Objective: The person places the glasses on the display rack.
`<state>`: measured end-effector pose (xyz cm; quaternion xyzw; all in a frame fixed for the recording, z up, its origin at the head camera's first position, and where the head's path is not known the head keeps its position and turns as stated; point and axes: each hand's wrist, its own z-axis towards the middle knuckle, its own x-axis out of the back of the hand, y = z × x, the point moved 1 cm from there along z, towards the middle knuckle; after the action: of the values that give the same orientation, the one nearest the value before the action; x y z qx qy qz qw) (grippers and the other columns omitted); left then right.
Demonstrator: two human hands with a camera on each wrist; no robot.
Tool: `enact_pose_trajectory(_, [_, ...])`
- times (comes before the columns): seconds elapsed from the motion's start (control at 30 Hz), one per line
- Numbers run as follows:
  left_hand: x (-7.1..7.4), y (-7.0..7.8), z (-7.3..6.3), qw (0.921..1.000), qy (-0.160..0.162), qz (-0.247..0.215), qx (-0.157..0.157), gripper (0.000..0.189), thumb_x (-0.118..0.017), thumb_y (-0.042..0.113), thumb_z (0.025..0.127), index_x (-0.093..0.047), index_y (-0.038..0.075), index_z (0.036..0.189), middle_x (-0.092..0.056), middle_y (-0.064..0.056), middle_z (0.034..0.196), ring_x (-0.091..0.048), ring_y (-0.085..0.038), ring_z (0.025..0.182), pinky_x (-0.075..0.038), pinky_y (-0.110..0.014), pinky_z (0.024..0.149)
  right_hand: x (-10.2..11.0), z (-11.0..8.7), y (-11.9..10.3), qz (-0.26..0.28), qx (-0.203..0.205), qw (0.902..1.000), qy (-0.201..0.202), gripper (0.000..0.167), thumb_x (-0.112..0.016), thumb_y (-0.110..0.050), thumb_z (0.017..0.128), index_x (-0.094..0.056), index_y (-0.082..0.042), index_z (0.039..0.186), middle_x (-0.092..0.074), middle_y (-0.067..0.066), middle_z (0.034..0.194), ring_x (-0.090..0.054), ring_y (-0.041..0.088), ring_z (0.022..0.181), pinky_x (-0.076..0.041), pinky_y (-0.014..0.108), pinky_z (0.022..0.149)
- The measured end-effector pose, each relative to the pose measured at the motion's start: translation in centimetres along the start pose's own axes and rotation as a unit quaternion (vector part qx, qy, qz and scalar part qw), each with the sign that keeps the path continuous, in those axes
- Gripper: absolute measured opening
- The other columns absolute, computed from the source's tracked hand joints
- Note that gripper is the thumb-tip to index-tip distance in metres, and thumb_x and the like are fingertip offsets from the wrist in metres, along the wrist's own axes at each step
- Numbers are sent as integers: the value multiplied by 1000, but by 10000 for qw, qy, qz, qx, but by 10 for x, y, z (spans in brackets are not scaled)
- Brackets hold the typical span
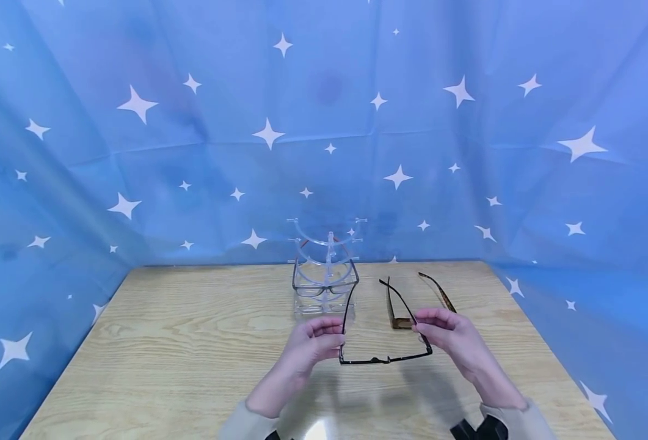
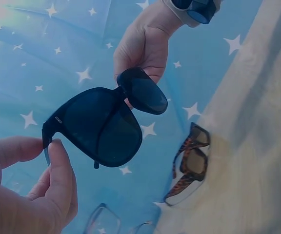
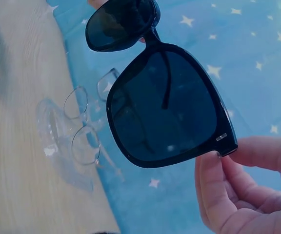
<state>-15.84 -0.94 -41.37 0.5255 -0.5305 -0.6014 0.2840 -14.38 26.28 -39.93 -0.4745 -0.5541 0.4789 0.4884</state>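
Both hands hold a pair of black sunglasses above the near part of the table, temples unfolded and pointing away toward the back. My left hand pinches the left temple close to its hinge. On the other side my right hand pinches the right temple by its hinge. Large dark lenses fill the frame in the right wrist view. Beyond the right hand, tortoiseshell sunglasses lie on the table with temples unfolded, partly hidden by that hand; the left wrist view shows their brown lenses.
A clear tiered eyewear stand stands at the table's back edge. It carries dark-framed glasses and, lower down, thin-rimmed glasses. A blue curtain with white stars hangs behind the wooden table.
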Motion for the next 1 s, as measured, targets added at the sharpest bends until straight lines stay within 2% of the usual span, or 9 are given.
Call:
enact_pose_trajectory(0.27, [8,19,-8,9998,111,1,-157,41,-64,-4,77,-54,-14,116,-61,-5,91,-61,-13,80,-54,-24,70,-12,9,-16,-162,-28,9998,-73,33,-63,-9,88,-55,8,116,-60,3,99,-62,15,94,-51,24,80])
enact_pose_trajectory(0.43, [16,27,-10,9993,298,-38,-221,39,-64,-6,77,-55,-14,114,-61,-4,89,-61,-13,80,-54,-24,71,-24,16,-24,-240,128,9996,-44,31,-65,-7,86,-57,8,112,-60,4,95,-61,15,89,-52,26,77])
enact_pose_trajectory(0.53, [21,31,-10,9987,457,-108,-211,39,-64,-7,77,-55,-13,114,-60,-5,89,-60,-13,79,-54,-24,71,-30,22,-28,-329,131,9994,-18,28,-66,-8,86,-59,6,110,-61,2,93,-60,11,83,-51,24,73])
enact_pose_trajectory(0.83, [33,41,-5,9955,841,-254,-342,37,-62,-8,79,-57,-12,115,-62,-4,90,-60,-11,77,-53,-21,67,-43,42,-38,-317,97,9994,-78,29,-68,-10,85,-59,5,108,-62,1,92,-61,14,88,-51,23,76])
enact_pose_trajectory(1.0, [39,44,2,9927,1070,-385,-390,30,-62,-8,80,-61,-9,110,-64,-7,91,-61,-11,76,-53,-21,66,-50,54,-38,-289,80,9995,24,32,-69,-10,84,-59,6,111,-63,1,90,-59,13,83,-51,22,73])
